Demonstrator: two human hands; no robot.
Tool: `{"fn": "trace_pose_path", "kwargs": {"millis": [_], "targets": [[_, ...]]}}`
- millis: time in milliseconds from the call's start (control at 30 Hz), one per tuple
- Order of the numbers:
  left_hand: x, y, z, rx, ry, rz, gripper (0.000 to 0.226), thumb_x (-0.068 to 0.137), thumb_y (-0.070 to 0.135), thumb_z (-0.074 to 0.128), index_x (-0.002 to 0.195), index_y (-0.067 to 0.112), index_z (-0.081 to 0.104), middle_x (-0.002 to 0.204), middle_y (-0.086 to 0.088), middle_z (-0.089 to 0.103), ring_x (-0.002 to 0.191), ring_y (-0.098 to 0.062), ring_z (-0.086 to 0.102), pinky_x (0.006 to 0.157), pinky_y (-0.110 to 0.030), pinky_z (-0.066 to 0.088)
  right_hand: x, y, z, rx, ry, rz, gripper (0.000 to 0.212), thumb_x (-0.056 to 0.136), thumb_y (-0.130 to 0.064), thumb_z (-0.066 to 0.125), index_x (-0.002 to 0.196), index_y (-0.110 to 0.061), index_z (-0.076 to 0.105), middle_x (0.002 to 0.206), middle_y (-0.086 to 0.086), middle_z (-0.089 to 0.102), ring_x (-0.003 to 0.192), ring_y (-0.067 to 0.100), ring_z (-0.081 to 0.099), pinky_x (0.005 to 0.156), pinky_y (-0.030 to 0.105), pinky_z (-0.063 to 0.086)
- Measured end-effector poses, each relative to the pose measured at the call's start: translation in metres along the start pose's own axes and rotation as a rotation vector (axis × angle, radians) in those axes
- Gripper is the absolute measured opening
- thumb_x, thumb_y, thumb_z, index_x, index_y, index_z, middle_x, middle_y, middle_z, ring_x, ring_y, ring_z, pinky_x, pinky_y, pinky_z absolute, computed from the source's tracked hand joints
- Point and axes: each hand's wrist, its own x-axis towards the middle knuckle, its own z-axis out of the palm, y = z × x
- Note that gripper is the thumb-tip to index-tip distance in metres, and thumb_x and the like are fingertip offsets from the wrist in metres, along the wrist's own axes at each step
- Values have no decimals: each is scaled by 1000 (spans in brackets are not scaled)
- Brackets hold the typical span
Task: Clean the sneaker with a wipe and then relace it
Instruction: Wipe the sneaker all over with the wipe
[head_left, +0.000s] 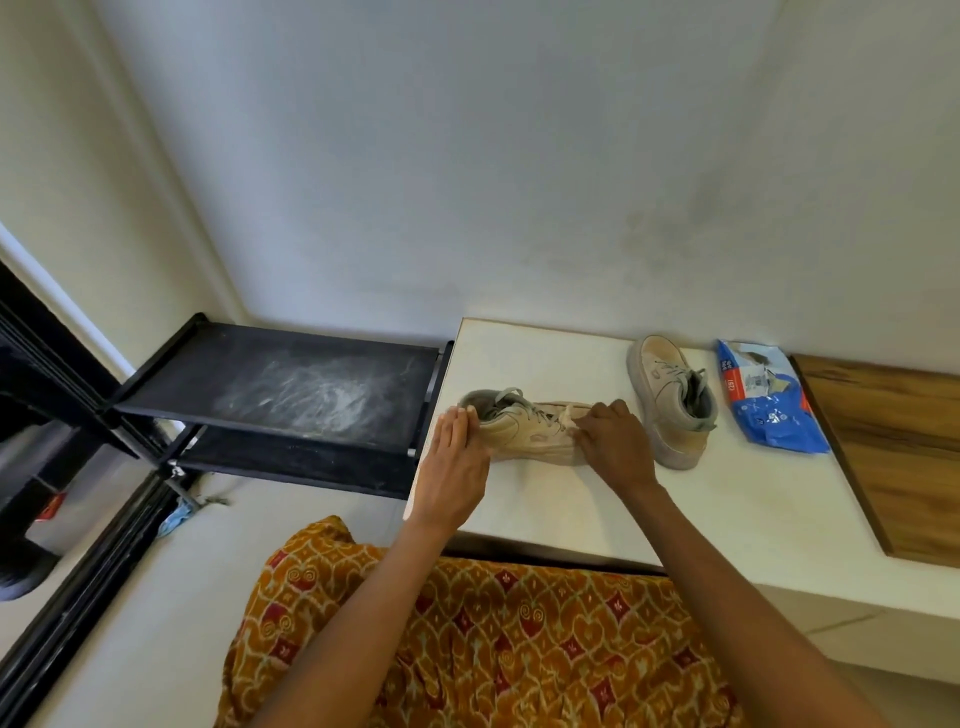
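**Wiping the tan sneaker at the worktop's left edge**

The white worktop (571, 499) in front of me carries everything, with a wooden panel (893, 441) along its right side. Off its left edge stands a black shoe rack (291, 384), its top shelf smeared with pale dust. Near the worktop's left edge lies the sneaker (524, 428) I am cleaning: tan, laced in grey-green, resting sideways with its heel toward the rack. My left hand (457, 467) steadies the heel with straight fingers laid against it. My right hand (615, 444) presses a pale wipe (569, 418) onto the toe end, fingers curled over it. A second sneaker (670, 400) stands further right, toward the back edge. Just beside it lies a blue wipes packet (769, 400).
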Motion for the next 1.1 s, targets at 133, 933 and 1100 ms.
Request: {"fn": "trace_pose_path", "kwargs": {"millis": [133, 933, 1100], "targets": [[1, -2, 5, 25, -33, -16, 57, 83, 20, 66, 130, -6, 48, 128, -24, 54, 123, -36, 50, 107, -44, 23, 15, 19, -2, 54, -11, 238, 17, 88, -7, 55, 87, -2, 71, 90, 15, 62, 92, 33, 53, 66, 36, 42], [0, -8, 3, -10, -64, 25, 56, 98, 34, 24, 139, -3, 36, 135, -19, 49, 127, -32, 46, 109, -39, 24, 42, 16, -15, -133, -167, 181, 25, 94, -10, 44, 104, -8, 68, 105, 8, 60, 100, 24, 56, 71, 30, 44], [0, -5, 4, 9, -116, -10, 60, 99, 36, 15, 138, -3, 36, 136, -21, 49, 127, -33, 46, 109, -41, 22, 35, -5, -6, -120, -222, 12, 26, 93, -11, 48, 108, -14, 68, 103, 8, 59, 101, 24, 53, 67, 28, 38]]}}
